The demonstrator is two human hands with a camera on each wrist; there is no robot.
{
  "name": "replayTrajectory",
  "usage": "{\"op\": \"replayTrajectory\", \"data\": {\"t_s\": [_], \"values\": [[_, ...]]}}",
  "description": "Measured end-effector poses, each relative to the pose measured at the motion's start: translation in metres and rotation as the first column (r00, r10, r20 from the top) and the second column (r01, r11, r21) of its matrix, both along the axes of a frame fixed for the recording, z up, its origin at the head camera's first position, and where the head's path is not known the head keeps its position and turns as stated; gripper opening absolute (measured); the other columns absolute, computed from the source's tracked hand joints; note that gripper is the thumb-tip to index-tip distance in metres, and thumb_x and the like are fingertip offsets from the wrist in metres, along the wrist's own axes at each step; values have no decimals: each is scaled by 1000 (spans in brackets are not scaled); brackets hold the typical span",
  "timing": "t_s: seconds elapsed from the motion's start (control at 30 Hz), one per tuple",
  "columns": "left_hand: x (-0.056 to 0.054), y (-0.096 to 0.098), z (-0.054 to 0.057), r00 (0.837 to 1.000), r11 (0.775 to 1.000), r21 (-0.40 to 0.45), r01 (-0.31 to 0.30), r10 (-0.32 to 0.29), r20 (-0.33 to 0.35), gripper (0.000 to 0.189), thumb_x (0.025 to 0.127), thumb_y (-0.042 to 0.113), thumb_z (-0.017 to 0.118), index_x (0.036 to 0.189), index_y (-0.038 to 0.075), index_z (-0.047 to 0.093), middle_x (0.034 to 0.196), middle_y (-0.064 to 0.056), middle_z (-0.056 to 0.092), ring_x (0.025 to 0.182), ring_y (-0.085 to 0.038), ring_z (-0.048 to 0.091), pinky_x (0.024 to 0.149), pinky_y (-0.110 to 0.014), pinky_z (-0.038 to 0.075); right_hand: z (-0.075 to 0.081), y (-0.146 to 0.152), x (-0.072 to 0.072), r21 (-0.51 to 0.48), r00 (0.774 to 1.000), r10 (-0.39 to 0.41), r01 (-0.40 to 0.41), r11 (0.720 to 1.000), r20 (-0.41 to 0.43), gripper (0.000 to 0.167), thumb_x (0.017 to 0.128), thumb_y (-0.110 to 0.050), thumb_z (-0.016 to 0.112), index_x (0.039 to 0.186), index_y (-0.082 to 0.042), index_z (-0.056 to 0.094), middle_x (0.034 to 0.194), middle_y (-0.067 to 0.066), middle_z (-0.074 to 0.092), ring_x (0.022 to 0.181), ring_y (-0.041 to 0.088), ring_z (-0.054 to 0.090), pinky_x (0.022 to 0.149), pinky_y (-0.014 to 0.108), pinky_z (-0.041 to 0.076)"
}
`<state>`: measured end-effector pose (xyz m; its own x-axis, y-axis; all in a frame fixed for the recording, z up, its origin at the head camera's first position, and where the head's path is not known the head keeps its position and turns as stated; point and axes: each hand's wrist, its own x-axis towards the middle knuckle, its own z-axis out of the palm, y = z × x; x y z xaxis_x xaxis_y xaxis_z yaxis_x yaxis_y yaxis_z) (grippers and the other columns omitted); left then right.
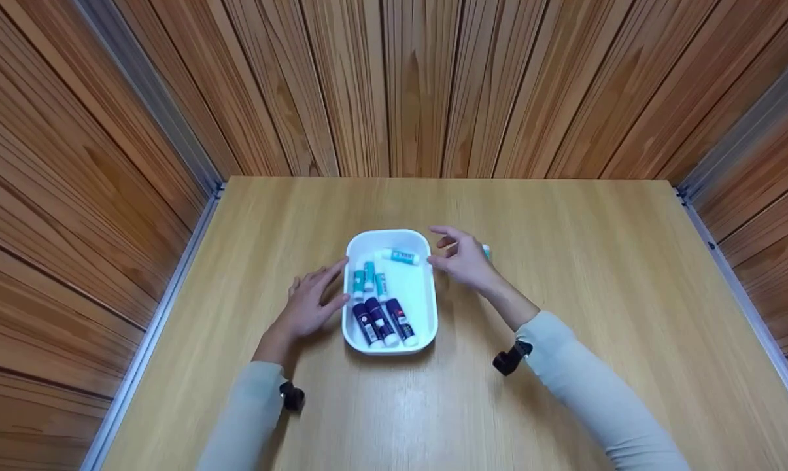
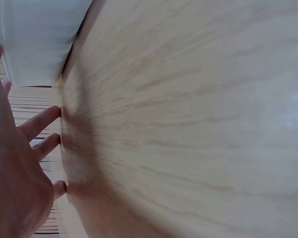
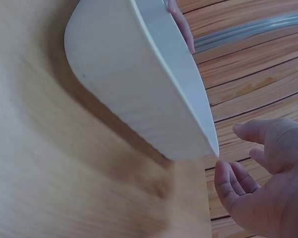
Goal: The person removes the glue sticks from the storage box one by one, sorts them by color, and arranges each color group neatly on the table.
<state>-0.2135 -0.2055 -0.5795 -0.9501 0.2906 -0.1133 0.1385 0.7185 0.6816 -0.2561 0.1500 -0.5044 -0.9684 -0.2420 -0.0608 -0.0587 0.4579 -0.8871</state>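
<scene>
Sitting on the pale wood-look worktop (image 1: 564, 294): rounded white plastic tray (image 1: 417, 288). Left hand (image 1: 307, 305) and right hand (image 1: 467, 260) flank it, fingers apart, probably steadying it. Inside, dark-purple tubes (image 1: 375, 313), smaller teal-and-white tubes (image 1: 403, 256); next move calls for a proper rim grip, imo.

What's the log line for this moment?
left hand: at left side of white tray | right hand: at its right side | inside: four teal tubes, three dark-purple tubes | teal-white item: mostly hidden behind right hand
</scene>
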Motion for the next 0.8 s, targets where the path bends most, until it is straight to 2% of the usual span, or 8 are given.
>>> {"op": "replayTrajectory", "data": {"t_s": [0.13,0.37,0.63,0.8], "values": [[1,0,0,1000,1000,5,1,-1,13,78,110,61,59,178,53,21,189,2,31,177,-45,21,138,-79,-9,4,-14,3,-2,1000,25,-25,1000,12,63,104,-7,78,163,-7,57,144,30,64,117,31,69,86,24,59],[0,0,0,1000,1000,12,0,0,11,78,110,60,59,178,53,21,189,2,30,176,-45,22,139,-79,-8,9,-36,5,4,996,88,-88,996,13,64,106,-8,77,166,-8,54,148,30,64,125,37,70,97,34,62],[-1,0,0,1000,1000,7,2,-2,12,78,111,62,58,178,52,21,189,-1,30,176,-47,21,139,-79,-8,13,-56,8,-12,987,141,-140,990,82,68,107,-11,76,169,-12,50,154,29,61,135,40,67,106,43,63],[-1,-1,-1,1000,1000,12,-3,3,5,78,110,62,59,177,54,21,189,1,31,176,-46,22,139,-78,-7,7,-67,8,-48,977,160,-155,987,139,71,107,-15,77,171,-14,48,159,29,56,142,44,62,115,51,59]]}}
